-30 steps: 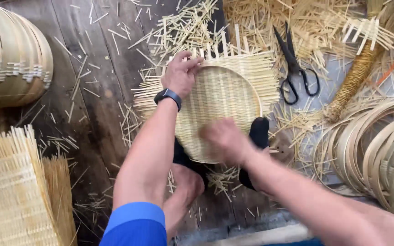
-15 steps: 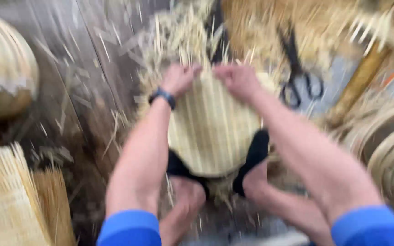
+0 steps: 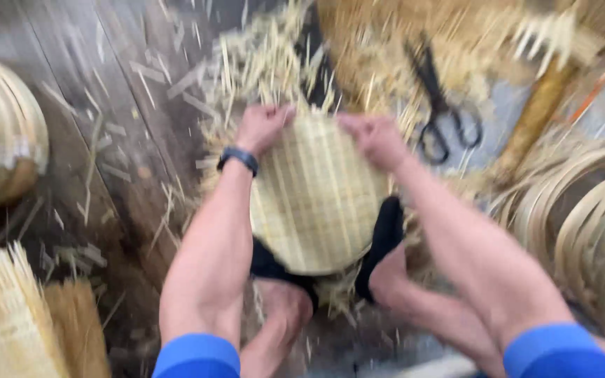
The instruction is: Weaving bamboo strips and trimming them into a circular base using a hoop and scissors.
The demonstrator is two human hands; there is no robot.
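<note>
Both hands have gone to the far edge of the round woven bamboo tray since a second ago, when my right hand hung over its near side. Now my left hand, with a dark wristband just behind it, grips the tray's far-left rim, and my right hand grips the far-right rim; the fingers of both are curled over that edge, pinching it, though blur hides each fingertip. I see the tray lying on the dark wooden floor, its near edge held between my two feet. Loose bamboo splints bristle just beyond the tray. Black scissors lie to the tray's far right. Coiled bamboo hoops sit to its right, a domed woven basket well to its left, and bundled bamboo strips at its near left.
</note>
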